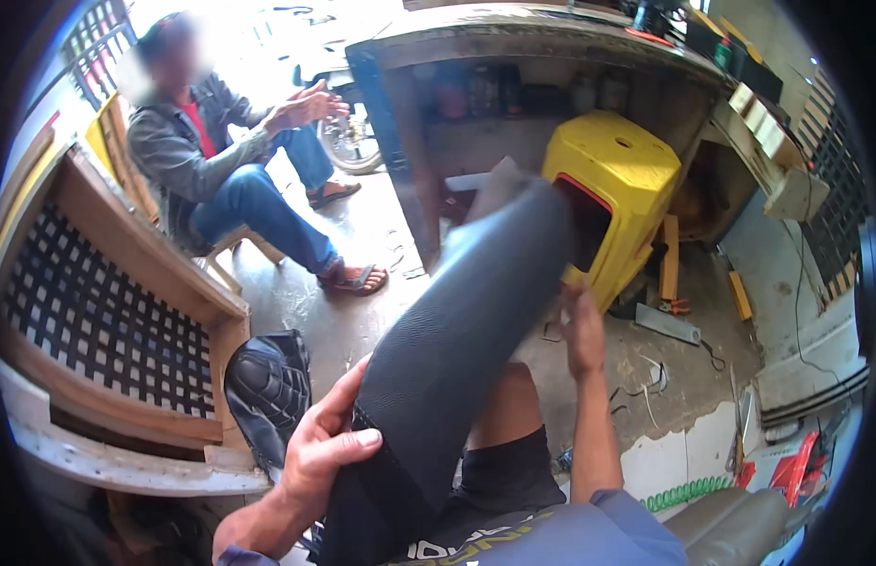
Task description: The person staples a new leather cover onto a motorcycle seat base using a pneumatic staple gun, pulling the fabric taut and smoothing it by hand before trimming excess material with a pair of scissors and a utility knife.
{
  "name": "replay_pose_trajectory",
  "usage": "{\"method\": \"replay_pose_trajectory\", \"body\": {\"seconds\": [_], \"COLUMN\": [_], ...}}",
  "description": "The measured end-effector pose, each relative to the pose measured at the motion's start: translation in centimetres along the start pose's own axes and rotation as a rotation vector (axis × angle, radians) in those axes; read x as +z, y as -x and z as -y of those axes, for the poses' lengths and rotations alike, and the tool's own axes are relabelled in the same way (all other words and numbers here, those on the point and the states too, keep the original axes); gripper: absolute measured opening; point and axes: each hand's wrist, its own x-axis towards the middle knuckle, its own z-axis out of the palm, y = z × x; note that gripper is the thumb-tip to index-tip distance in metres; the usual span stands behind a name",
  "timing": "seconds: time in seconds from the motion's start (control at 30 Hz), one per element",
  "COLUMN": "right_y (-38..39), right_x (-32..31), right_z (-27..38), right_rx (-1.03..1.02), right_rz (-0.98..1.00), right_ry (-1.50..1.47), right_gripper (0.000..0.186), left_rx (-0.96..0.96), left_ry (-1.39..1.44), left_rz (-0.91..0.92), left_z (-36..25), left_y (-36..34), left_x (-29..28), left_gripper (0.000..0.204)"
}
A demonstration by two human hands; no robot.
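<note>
A long black motorcycle seat point(457, 311) with a grained, leather-like cover lies slantwise over my lap, its far end raised and blurred by motion. My left hand point(320, 439) grips its near left edge, thumb pressed on top by a stitched seam and fingers tucked beneath. Close to the far right edge of the seat is my right hand point(581, 335). Its fingers curl but are smeared, so I cannot see whether they hold anything. A greyish piece point(494, 189) shows blurred behind the seat's far end.
Beyond the seat stands a yellow plastic stool point(612, 165) beside a wooden workbench point(542, 47). A seated person point(197, 141) is at the far left, hands raised. A wooden frame with woven black webbing point(108, 311) and a black padded piece point(271, 387) lie left. Tools point(669, 323) litter the floor.
</note>
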Motion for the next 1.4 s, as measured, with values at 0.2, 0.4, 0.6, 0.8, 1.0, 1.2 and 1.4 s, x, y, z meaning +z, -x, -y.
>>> {"method": "replay_pose_trajectory", "body": {"seconds": [0.2, 0.4, 0.6, 0.8, 1.0, 1.2, 1.4], "right_y": [-5.5, -3.5, 1.0, 13.2, 18.1, 1.6, 3.4], "right_x": [4.3, 12.9, 14.3, 16.7, 20.3, 18.0, 16.3], "right_z": [7.9, 9.9, 6.7, 4.9, 2.8, 9.7, 7.7], "right_rx": [-0.134, -0.207, -0.301, -0.823, -1.007, -0.381, -0.425], "right_rz": [0.225, 0.216, 0.07, 0.178, 0.573, 0.062, 0.092], "right_ry": [-0.462, -0.066, 0.487, 1.198, 1.076, 0.645, 0.637], "right_gripper": [0.065, 0.061, 0.06, 0.047, 0.039, 0.056, 0.039], "left_rx": [-0.075, 0.105, -0.019, -0.018, 0.03, 0.03, 0.113], "left_ry": [-0.074, -0.587, -1.025, -1.022, -1.008, -1.09, -1.119], "left_rz": [0.152, -0.263, -0.435, -0.412, -0.46, -0.494, -0.132], "left_z": [-1.3, 1.4, 7.3, 9.3, 8.6, 7.1, 4.1], "left_y": [-1.8, -1.8, -4.4, -5.4, -4.5, -3.5, -9.0], "left_x": [-6.6, -13.2, -20.4, -24.2, -23.0, -20.8, -16.8], "left_gripper": [0.082, 0.055, 0.054, 0.051, 0.049, 0.046, 0.049]}}
